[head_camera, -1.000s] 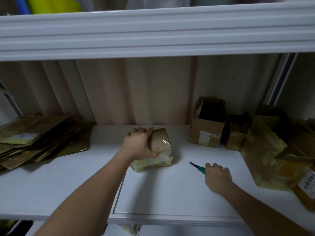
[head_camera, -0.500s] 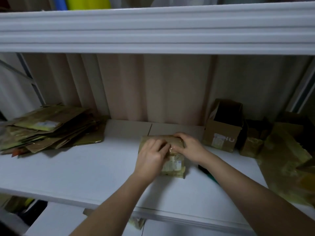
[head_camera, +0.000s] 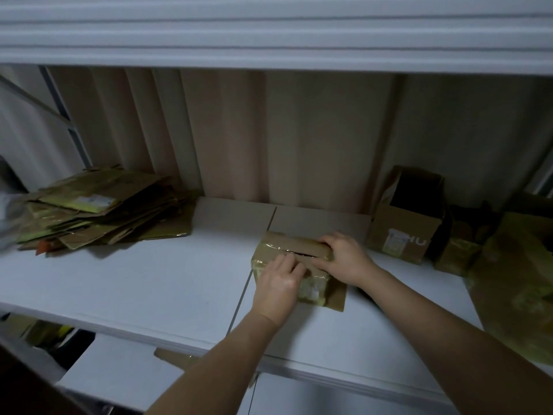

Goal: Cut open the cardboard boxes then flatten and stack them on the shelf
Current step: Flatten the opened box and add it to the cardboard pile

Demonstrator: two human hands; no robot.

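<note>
on the shelf (head_camera: pixel 149 289), both hands grip box (head_camera: pixel 287 250) (flaps parting)

Two hands are showing, the left hand (head_camera: pixel 276 290) and the right hand (head_camera: pixel 347 259). One small taped box (head_camera: pixel 287 250) is sitting on the one white shelf (head_camera: pixel 149 283) under them. One open box (head_camera: pixel 404 226) is standing to the right. One pile of flattened boxes (head_camera: pixel 98 211) is lying at the left; its sheets are overlapping too much to count.
</note>
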